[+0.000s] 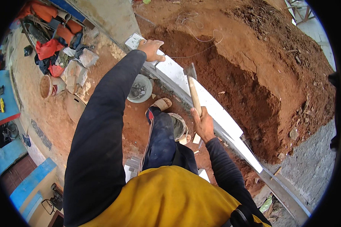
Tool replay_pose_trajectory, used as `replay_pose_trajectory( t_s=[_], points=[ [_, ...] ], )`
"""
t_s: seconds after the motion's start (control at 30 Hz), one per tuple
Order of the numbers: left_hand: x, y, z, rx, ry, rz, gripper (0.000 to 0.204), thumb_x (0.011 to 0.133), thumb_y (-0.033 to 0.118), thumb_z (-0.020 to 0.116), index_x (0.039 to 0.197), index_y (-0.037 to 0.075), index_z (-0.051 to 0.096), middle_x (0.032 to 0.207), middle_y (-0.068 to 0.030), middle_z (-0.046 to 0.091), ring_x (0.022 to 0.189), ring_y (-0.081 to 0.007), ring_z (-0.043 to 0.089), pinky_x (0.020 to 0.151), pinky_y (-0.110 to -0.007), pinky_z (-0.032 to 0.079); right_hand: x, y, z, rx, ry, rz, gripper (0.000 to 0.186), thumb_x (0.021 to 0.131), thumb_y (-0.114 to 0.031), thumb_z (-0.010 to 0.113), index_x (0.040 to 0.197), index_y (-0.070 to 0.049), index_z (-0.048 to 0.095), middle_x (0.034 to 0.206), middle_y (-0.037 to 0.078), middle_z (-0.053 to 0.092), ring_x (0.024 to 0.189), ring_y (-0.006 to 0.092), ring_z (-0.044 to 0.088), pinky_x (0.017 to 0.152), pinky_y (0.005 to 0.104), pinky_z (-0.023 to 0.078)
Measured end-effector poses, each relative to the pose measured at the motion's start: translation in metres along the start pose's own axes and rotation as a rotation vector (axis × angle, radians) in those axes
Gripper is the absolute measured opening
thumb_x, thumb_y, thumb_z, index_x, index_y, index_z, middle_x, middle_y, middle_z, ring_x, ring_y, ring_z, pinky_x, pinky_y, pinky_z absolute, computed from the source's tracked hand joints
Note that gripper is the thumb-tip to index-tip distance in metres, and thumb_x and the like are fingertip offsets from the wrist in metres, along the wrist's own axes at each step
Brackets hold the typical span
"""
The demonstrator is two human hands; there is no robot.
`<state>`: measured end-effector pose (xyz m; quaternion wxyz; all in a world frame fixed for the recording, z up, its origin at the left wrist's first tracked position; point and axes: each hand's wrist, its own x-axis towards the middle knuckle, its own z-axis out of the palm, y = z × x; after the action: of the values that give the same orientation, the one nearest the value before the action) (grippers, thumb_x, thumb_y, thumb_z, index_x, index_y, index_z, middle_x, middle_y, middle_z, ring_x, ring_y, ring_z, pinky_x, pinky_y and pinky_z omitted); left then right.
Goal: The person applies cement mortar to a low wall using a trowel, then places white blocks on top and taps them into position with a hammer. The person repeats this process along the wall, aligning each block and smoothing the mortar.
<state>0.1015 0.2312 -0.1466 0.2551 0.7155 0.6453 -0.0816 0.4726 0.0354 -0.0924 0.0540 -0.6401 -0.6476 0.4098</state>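
Note:
A row of white building blocks [216, 108] runs diagonally as a low wall in front of me. At its far left end, my left hand [150, 50] grips a white block [133, 40], with fingers and thumb bent over it. My right hand [204, 124] is wrapped round the wooden handle of a hammer [193, 92]. The hammer's flat metal head points up and away, above the wall's top face. Part of the block under my left hand is hidden by that hand.
Beyond the wall lies a dug trench [235, 94] in red soil, with loose string [201, 41] near it. On my side stand a grey bucket [148, 94] and a mortar bucket [186, 126] by my feet. Rubble and bags [51, 49] lie far left.

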Motion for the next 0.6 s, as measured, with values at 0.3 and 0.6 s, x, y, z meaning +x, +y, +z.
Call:
replay_pose_trajectory(
  t_s=[0.3,0.6],
  points=[
    [0.001,0.002,0.002,0.025,0.012,-0.017,0.097,0.091,0.064,0.074,0.169,0.016,0.038,0.173,-0.0110,0.040,0.159,-0.0333,0.036,0.127,-0.058,0.022,-0.012,0.019,-0.003,-0.029,-0.027,0.054,0.060,0.106,-0.060,0.059,0.111,-0.001,0.055,0.077,0.028,0.067,0.077,0.0499,0.070,0.070,0.0548,0.052],
    [0.004,0.003,0.001,0.054,0.001,-0.026,0.099,0.090,0.062,0.075,0.169,0.017,0.036,0.173,-0.0112,0.039,0.159,-0.0315,0.036,0.127,-0.059,0.023,-0.023,0.033,-0.007,0.023,0.048,0.020,0.053,0.106,-0.054,0.063,0.112,-0.001,0.058,0.082,0.027,0.068,0.078,0.0473,0.070,0.072,0.0531,0.053]
  ],
)
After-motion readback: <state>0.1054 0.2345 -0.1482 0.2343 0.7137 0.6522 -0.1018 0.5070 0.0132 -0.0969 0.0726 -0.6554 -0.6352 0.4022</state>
